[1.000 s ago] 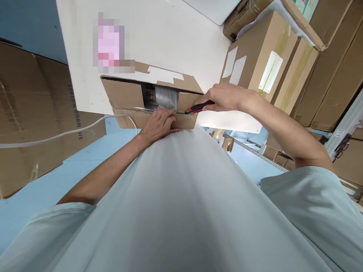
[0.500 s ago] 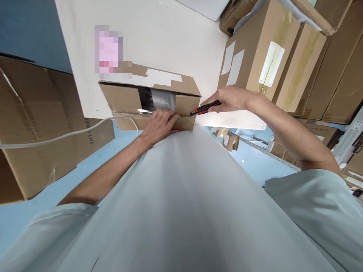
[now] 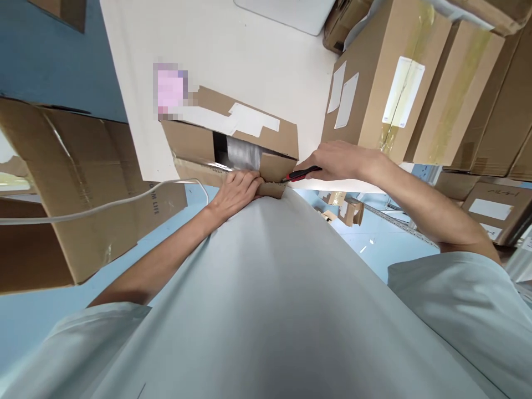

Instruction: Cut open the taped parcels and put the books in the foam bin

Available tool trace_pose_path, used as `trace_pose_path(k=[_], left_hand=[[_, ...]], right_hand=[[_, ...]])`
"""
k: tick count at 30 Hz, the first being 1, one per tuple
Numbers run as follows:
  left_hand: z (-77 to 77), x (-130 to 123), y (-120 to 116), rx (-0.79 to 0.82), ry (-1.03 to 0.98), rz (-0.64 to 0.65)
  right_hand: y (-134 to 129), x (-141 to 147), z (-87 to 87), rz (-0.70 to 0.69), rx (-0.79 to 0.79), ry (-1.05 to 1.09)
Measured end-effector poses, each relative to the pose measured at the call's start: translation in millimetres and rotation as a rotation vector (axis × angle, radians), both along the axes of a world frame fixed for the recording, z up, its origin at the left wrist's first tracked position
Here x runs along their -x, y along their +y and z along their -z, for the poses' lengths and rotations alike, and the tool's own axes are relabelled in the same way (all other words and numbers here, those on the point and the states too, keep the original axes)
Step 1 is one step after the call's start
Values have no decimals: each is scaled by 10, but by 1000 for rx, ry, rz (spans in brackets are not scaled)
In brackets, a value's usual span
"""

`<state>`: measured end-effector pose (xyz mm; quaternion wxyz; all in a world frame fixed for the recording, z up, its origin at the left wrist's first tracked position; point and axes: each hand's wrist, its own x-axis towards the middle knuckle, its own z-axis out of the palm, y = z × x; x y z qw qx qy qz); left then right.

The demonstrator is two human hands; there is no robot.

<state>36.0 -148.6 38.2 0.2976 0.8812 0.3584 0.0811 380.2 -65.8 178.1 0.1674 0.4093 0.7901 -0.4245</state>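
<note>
**White table [image 3: 233,55] over blue floor [image 3: 353,266], with a knife [image 3: 305,173] at the edge of a carton [image 3: 187,141]**

We see the right hand [image 3: 336,159] closed around the knife's red-and-black handle, the back of the hand hiding most of the grip. The blade end meets the carton's near edge close to its right corner; it is too small for us to tell whether it has entered the cardboard.

Over the near flap [image 3: 199,172] lies the left hand [image 3: 236,191], its fingers together and slightly bent. Its underside is out of sight, so we cannot tell whether it pinches the flap or only presses on it.

The carton sits at the table's near edge, right in front of the pale shirt [image 3: 270,305]. Through its gap we make out grey wrapping [image 3: 244,154] beside something dark that we cannot identify. White labels [image 3: 257,119] cover part of the top, unreadable to us.

Just beyond, a pinkish object [image 3: 170,88] is blurred into blocks. Farther out, a white cable [image 3: 103,205] runs off the left edge, and taped boxes [image 3: 374,83] stand at the right, those behind cut off by the frame.
</note>
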Motion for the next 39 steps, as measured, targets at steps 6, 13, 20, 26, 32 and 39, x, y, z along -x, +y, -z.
trace_pose_path(k=[6, 13, 20, 26, 32, 39], left_hand=[[-131, 10, 83, -50, 82, 52], [-338, -183, 260, -47, 190, 173], [-389, -441, 570, 24, 62, 204], [-371, -501, 802, 113, 24, 197], [-461, -544, 930, 161, 100, 208], [-570, -670, 1035, 187, 120, 145]], right_hand=[[-277, -115, 17, 48, -39, -31], [-550, -313, 178, 268, 13, 96], [-1107, -381, 559, 785, 33, 392], [-1443, -90, 869, 1078, 72, 610], [-1651, 91, 940, 1029, 51, 548], [-1779, 151, 1065, 1034, -69, 453]])
